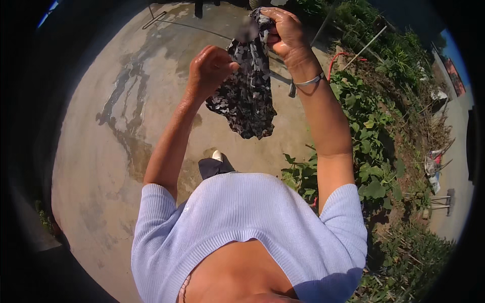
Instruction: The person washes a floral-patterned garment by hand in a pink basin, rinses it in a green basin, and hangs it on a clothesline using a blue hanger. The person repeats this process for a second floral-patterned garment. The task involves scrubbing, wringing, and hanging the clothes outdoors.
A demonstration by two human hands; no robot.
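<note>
A dark garment [252,96] with a black, grey and white print hangs in front of me, its crumpled lower edge above the concrete. My right hand [285,31] grips its bunched top, and a metal bangle circles that wrist. At the garment's left side is my left hand [209,68], its fingers curled in and its tips at the fabric. How much cloth the left hand pinches is hidden behind the fingers. Both hands look wet.
The concrete ground [101,192] has wet streaks [124,96] to the left. Leafy plants [371,141] line the right side, with a pale pole [366,46] and a red hose [333,61] beside them. A thin metal frame [154,19] stands at the far left.
</note>
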